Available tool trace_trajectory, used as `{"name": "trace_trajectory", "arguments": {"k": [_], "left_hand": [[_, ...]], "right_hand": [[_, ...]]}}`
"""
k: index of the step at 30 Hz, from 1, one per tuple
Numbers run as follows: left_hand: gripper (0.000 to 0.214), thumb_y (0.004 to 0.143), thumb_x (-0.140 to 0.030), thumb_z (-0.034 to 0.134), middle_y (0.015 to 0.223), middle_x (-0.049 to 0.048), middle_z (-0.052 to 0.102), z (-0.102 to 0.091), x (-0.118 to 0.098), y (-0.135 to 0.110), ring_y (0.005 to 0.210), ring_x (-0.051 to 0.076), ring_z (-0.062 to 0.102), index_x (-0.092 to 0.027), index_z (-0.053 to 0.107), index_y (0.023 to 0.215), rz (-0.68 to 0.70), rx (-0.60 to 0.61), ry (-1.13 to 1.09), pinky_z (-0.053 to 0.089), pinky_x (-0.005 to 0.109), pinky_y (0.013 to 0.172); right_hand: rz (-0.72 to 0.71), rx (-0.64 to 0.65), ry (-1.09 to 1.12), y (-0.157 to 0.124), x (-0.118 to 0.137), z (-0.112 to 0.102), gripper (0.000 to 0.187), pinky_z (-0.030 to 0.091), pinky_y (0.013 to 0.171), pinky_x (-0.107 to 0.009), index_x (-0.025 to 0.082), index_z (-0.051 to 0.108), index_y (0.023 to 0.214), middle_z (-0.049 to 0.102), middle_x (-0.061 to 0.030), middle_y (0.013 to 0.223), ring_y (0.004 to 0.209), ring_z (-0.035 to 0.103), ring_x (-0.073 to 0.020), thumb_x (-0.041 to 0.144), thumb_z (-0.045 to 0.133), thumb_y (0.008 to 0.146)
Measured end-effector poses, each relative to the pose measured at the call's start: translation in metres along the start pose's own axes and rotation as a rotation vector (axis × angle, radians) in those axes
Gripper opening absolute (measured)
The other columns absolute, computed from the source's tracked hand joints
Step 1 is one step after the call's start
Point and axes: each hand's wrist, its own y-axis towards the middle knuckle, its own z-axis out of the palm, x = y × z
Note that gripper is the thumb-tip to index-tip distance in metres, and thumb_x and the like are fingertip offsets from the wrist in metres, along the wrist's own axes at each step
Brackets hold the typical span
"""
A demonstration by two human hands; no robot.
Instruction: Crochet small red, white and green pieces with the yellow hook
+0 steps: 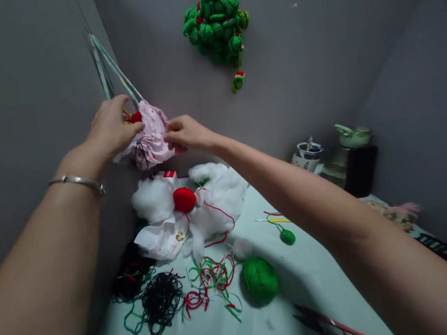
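Observation:
A pink cloth bag with small red dots and a gathered side hangs by pale straps against the wall. At the left of its mouth, my left hand grips the rim, thumb in front and the other fingers partly hidden. Something red and a thin yellow piece show in the mouth beside that thumb. My right hand pinches the bag's right side. Dark cord dangles on the bag's front. Just below, a red yarn ball rests among white stuffing.
Black yarn, red and green scraps and a green yarn ball lie on the table. Red-handled thread snips are near the front. A yellow hook, pen cup and bottle are at right. Green crocheted pieces hang above.

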Motion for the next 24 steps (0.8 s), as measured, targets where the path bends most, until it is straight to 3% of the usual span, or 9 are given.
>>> {"name": "trace_trajectory", "arguments": {"k": [3,5,9,12,15,17,19,20,24], "left_hand": [[0.035,0.098,-0.034,0.071,0.136,0.0117,0.067,-0.005,-0.023,-0.047,0.119,0.030,0.067,-0.018,0.067,0.129,-0.034,-0.156,0.024,0.057,0.055,0.100],[0.020,0.093,-0.020,0.072,0.125,0.0104,0.073,-0.001,-0.039,-0.081,0.123,0.029,0.065,-0.015,0.073,0.113,-0.053,-0.204,-0.056,0.050,0.054,0.109],[0.018,0.088,-0.014,0.064,0.105,0.0051,0.079,0.013,-0.061,-0.137,0.104,0.023,0.073,-0.020,0.076,0.100,-0.124,-0.109,-0.264,0.057,0.040,0.098],[0.013,0.086,-0.020,0.067,0.100,0.0039,0.080,0.018,-0.063,-0.157,0.096,0.022,0.075,-0.021,0.076,0.096,-0.166,-0.027,-0.376,0.059,0.036,0.093],[0.015,0.084,-0.021,0.068,0.102,0.0036,0.077,0.013,-0.058,-0.159,0.099,0.022,0.073,-0.023,0.072,0.099,-0.203,-0.098,-0.440,0.058,0.036,0.095],[0.016,0.087,-0.021,0.065,0.104,0.0026,0.073,0.010,-0.059,-0.159,0.099,0.021,0.072,-0.025,0.066,0.102,-0.225,-0.194,-0.464,0.057,0.035,0.095],[0.012,0.093,-0.021,0.059,0.102,0.0014,0.070,0.010,-0.066,-0.162,0.091,0.019,0.072,-0.027,0.062,0.103,-0.217,-0.193,-0.486,0.059,0.034,0.088],[0.011,0.095,-0.022,0.055,0.099,0.0010,0.070,0.013,-0.073,-0.167,0.086,0.019,0.072,-0.027,0.061,0.103,-0.191,-0.130,-0.494,0.061,0.034,0.084],[0.018,0.095,-0.014,0.053,0.094,0.0015,0.076,0.048,-0.105,-0.200,0.087,0.019,0.076,-0.024,0.068,0.098,0.028,0.349,-0.455,0.064,0.033,0.080]], "right_hand": [[0.047,0.188,-0.138,-0.027,-0.015,0.024,0.012,0.061,0.071,-0.027,0.012,0.070,0.094,0.074,-0.0064,0.086,0.075,0.071,-0.0152,0.019,0.062,0.099],[0.091,0.261,-0.241,-0.041,-0.023,0.052,0.020,0.063,0.082,-0.038,0.014,0.070,0.113,0.074,-0.0076,0.109,0.093,0.073,-0.0199,0.029,0.070,0.099],[0.134,0.269,-0.366,-0.059,-0.031,0.105,0.039,0.061,0.095,-0.048,0.018,0.062,0.134,0.065,-0.0111,0.136,0.114,0.069,-0.0266,0.036,0.069,0.101],[0.140,0.193,-0.387,-0.064,-0.029,0.116,0.038,0.061,0.095,-0.048,0.018,0.063,0.133,0.066,-0.0108,0.135,0.114,0.069,-0.0264,0.036,0.069,0.100],[0.136,0.041,-0.354,-0.061,-0.023,0.093,0.045,0.059,0.098,-0.050,0.018,0.060,0.138,0.063,-0.0129,0.140,0.118,0.068,-0.0285,0.037,0.071,0.099],[0.137,-0.078,-0.303,-0.058,-0.015,0.067,0.068,0.057,0.100,-0.049,0.014,0.049,0.145,0.058,-0.0196,0.143,0.121,0.066,-0.0316,0.045,0.078,0.091],[0.125,-0.163,-0.230,-0.059,-0.001,0.038,0.068,0.059,0.096,-0.040,0.015,0.045,0.144,0.062,-0.0177,0.136,0.122,0.065,-0.0282,0.058,0.066,0.096],[0.107,-0.206,-0.149,-0.062,0.008,0.024,0.060,0.061,0.089,-0.034,0.017,0.047,0.140,0.066,-0.0148,0.131,0.117,0.067,-0.0240,0.061,0.054,0.101],[0.111,-0.372,0.786,-0.088,0.060,-0.037,0.037,0.056,0.062,-0.020,0.019,0.067,0.096,0.076,-0.0069,0.100,0.093,0.074,-0.0169,0.050,0.050,0.103]]}}
